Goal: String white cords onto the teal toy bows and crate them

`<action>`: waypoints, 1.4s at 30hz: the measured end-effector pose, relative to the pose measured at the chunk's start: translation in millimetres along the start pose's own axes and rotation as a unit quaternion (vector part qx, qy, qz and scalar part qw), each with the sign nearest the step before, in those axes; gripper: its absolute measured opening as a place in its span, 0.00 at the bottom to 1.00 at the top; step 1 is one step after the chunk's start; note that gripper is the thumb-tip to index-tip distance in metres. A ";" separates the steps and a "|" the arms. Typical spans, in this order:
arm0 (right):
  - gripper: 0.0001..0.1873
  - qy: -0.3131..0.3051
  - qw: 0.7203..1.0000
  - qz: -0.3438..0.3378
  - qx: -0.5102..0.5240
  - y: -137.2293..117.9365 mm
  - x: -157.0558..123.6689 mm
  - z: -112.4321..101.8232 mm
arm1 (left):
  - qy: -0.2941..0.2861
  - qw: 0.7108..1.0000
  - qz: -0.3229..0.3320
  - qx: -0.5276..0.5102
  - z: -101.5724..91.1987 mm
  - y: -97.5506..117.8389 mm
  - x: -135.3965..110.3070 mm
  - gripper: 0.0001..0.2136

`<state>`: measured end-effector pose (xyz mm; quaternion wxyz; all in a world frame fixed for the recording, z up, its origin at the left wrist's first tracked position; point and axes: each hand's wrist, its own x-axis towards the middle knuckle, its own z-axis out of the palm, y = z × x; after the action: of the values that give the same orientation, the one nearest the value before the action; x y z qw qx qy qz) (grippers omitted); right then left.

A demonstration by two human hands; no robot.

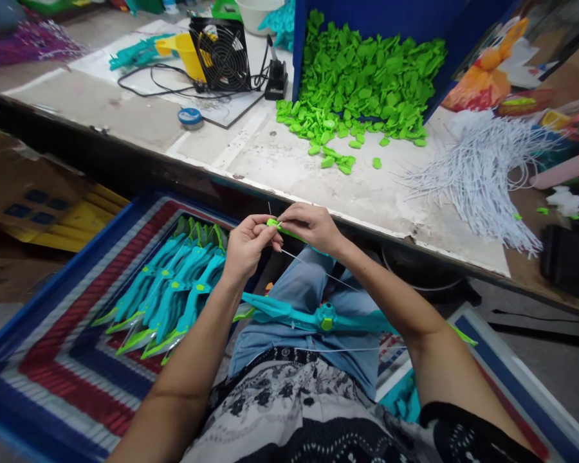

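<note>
Just in front of the bench edge, my left hand (245, 247) pinches a small bright green plastic piece (273, 222). My right hand (313, 225) meets it from the other side, its thumb and finger closed on a bit of white cord (338, 280) at the piece. The cord runs down to the right from my fingers; its exact path through the green piece is too small to tell. Across my lap lies a teal toy bow (296, 315) with green tips, partly covered by my right forearm. A white string crosses below it.
A blue bin (367, 16) on the bench (212, 145) spills many green pieces (367, 77). White cords (482, 167) lie to its right; a black fan (222, 54) and blue tape roll (190, 117) to its left. Several teal bows (174, 283) fill a blue-rimmed crate (33, 315).
</note>
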<state>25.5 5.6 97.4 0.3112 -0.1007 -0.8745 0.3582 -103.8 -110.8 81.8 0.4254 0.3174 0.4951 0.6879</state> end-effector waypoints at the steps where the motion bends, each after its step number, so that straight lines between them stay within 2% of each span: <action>1: 0.14 -0.008 1.000 -0.003 0.015 1.4 4.6 1.9 | 0.001 1.000 -0.005 -0.002 -0.9 0.0 -0.7 0.16; 6: 0.11 -0.035 0.999 -0.015 -0.002 -5.3 6.8 0.9 | -0.004 0.999 -0.031 -0.012 -4.3 1.6 -2.9 0.17; 9: 0.08 -0.018 1.000 0.008 -0.020 -11.6 7.3 7.5 | -0.002 0.999 -0.047 0.014 -3.2 0.0 -3.0 0.16; 11: 0.07 0.012 0.999 0.045 -0.008 -5.8 11.5 12.3 | 0.019 0.996 -0.026 0.084 -0.7 -4.4 -2.8 0.13; 13: 0.07 0.075 0.993 0.090 0.010 11.2 19.9 10.2 | 0.057 0.981 0.033 0.183 2.0 -11.9 -3.1 0.09; 16: 0.08 0.230 0.962 0.146 0.036 48.4 37.9 -13.3 | 0.093 0.940 0.132 0.300 1.5 -27.4 -6.1 0.05; 18: 0.10 0.317 0.934 0.154 0.057 67.9 48.0 -37.3 | 0.074 0.927 0.149 0.337 -4.4 -36.5 -9.9 0.06; 20: 0.12 0.357 0.919 0.143 0.081 74.3 51.8 -56.3 | 0.073 0.924 0.145 0.345 -12.2 -39.1 -12.4 0.08; 22: 0.13 0.352 0.917 0.147 0.122 66.5 48.6 -59.7 | 0.115 0.929 0.161 0.311 -15.6 -32.0 -9.8 0.07; 24: 0.13 0.321 0.911 0.179 0.185 49.8 41.2 -44.1 | 0.133 0.945 0.182 0.238 -9.6 -18.0 0.1 0.09; 25: 0.13 0.305 0.905 0.199 0.220 40.8 37.1 -30.9 | 0.111 0.959 0.176 0.192 -3.0 -11.0 7.0 0.11; 27: 0.14 0.291 0.885 0.227 0.284 26.6 30.0 -1.0 | 0.027 0.985 0.129 0.107 14.2 -2.5 21.0 0.15; 29: 0.15 0.306 0.861 0.236 0.329 20.2 24.5 24.5 | -0.024 0.995 0.079 0.053 30.6 -5.2 30.3 0.18; 32: 0.16 0.318 0.843 0.254 0.351 21.9 18.8 41.8 | 0.009 0.999 0.034 0.016 42.7 -22.6 32.7 0.21; 34: 0.16 0.306 0.844 0.266 0.352 23.6 16.5 39.3 | 0.029 0.999 0.018 0.005 42.3 -29.3 31.6 0.20; 36: 0.16 0.305 0.848 0.258 0.349 19.7 16.1 27.9 | -0.007 1.000 0.003 0.010 39.2 -23.0 32.5 0.18; 38: 0.14 0.307 0.861 0.229 0.334 7.2 17.8 10.2 | -0.070 0.997 -0.013 0.032 37.2 -4.2 35.7 0.17; 40: 0.12 0.293 0.888 0.191 0.300 -12.3 21.5 -8.8 | -0.117 0.990 -0.006 0.073 37.7 19.0 40.0 0.16; 42: 0.11 0.266 0.916 0.156 0.259 -31.6 25.8 -22.3 | -0.133 0.982 0.059 0.117 39.0 35.5 44.3 0.14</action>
<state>20.4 5.6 143.6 0.4875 -0.2428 -0.6097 0.5759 -99.4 -60.2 128.3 0.4065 0.4822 0.4916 0.6005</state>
